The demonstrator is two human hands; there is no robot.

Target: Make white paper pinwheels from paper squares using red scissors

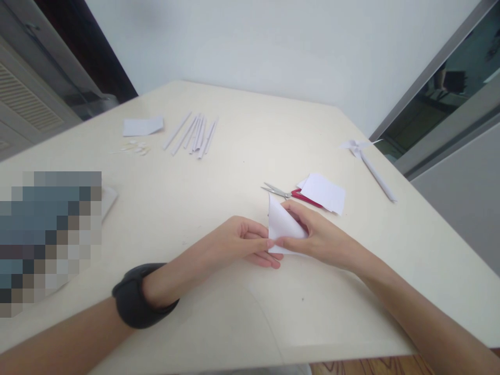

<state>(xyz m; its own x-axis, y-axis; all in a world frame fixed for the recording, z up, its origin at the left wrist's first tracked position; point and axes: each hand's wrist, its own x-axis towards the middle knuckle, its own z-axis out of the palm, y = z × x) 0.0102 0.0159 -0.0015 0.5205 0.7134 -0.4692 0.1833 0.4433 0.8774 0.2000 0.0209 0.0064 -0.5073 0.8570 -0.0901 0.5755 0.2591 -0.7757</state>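
Cream table: both hands pinch unmarked folded white paper; no writing.

text: none legible | labels: none | paper sheets: blank | pixelated patch: unreadable

We are seeing a white folded paper, red-handled scissors lying on a cream worktop, white paper sticks, and a black wristband showing.
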